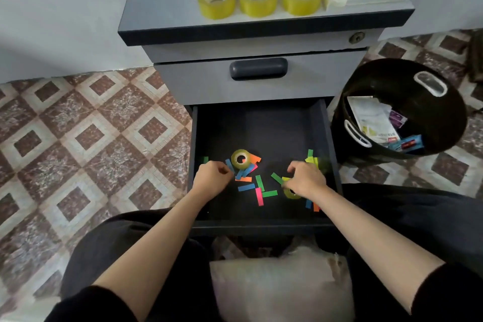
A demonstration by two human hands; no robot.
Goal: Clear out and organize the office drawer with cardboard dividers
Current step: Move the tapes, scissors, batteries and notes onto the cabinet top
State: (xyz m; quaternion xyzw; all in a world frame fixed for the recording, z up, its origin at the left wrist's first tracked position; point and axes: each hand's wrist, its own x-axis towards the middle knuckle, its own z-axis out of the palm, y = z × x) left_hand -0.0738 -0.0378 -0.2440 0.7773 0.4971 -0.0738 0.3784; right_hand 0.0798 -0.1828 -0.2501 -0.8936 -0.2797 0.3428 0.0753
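A grey cabinet (258,86) is seen at upper centre, with its bottom drawer (261,123) pulled open at mid-frame. A black bin (392,78) holding paper scraps is set just right of the drawer. Inside the drawer, the left hand (213,178) is curled beside a tape roll (241,159), and the right hand (305,179) is curled over a second tape roll (291,194). Whether anything is grasped by either hand cannot be told. Coloured paper strips (246,187) are scattered across the drawer's lower half.
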